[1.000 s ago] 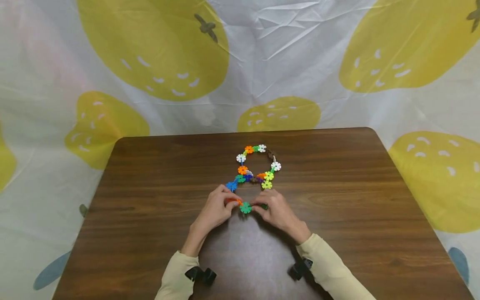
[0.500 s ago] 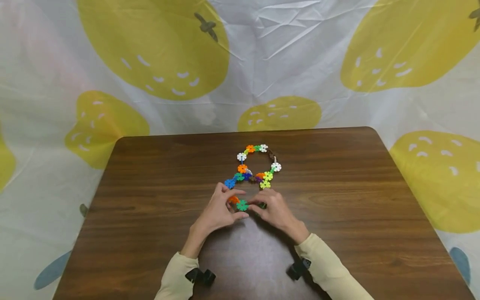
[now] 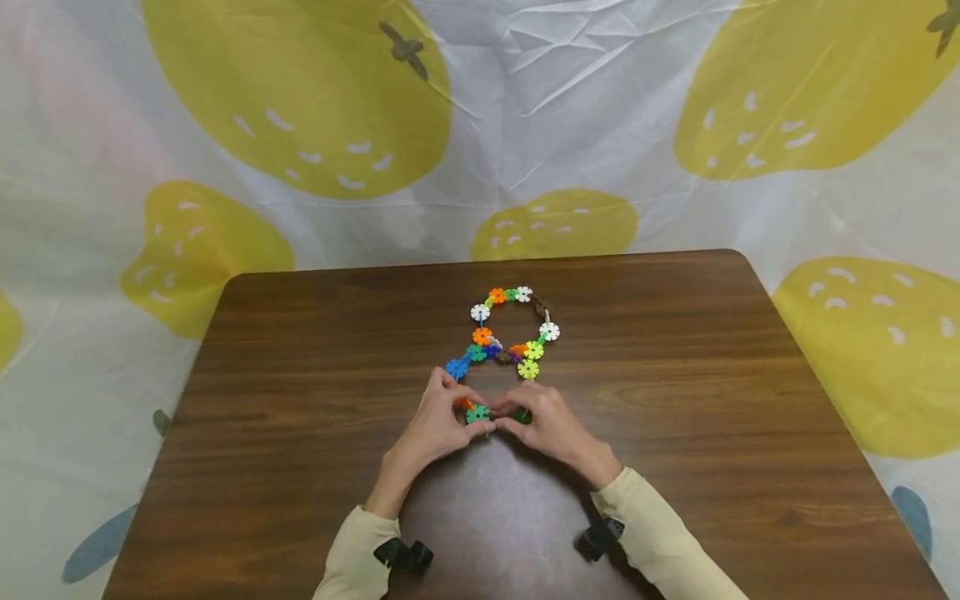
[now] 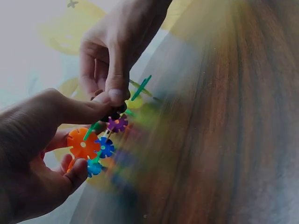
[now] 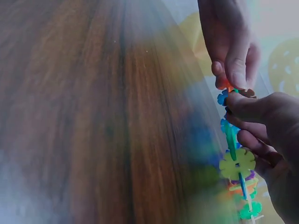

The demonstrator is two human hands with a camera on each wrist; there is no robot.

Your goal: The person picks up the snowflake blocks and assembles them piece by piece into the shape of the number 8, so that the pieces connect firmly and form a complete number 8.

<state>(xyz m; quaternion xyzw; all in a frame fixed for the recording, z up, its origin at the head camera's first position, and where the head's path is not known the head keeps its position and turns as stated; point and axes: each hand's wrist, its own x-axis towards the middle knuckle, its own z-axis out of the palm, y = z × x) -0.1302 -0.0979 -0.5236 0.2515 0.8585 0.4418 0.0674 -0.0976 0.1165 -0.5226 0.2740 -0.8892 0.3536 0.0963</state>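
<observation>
Several flower-shaped interlocking plastic discs form a linked chain, with a round loop (image 3: pixel 550 332) at its far end. At its near side, my left hand (image 3: pixel 431 421) pinches a green disc (image 3: pixel 477 414) between thumb and forefinger. An orange disc (image 4: pixel 84 143) and a blue disc (image 4: pixel 106 147) hang beside the left fingers in the left wrist view. My right hand (image 3: pixel 553 427) pinches a small dark disc (image 4: pixel 117 111), mostly covered by fingertips. Both hands' fingertips meet there. A yellow-green disc (image 5: pixel 237 164) lies below the right fingers in the right wrist view.
The chain lies on a brown wood-grain table (image 3: pixel 712 400). Behind it hangs a white cloth (image 3: pixel 540 108) with yellow fruit prints. A black wrist camera (image 3: pixel 403 554) sits on the left sleeve, another camera (image 3: pixel 598 538) on the right.
My left hand has let go farther along the chain, spread its fingers, then closed them about the green disc. The green disc has shifted slightly left, and the two hands' fingertips have come together.
</observation>
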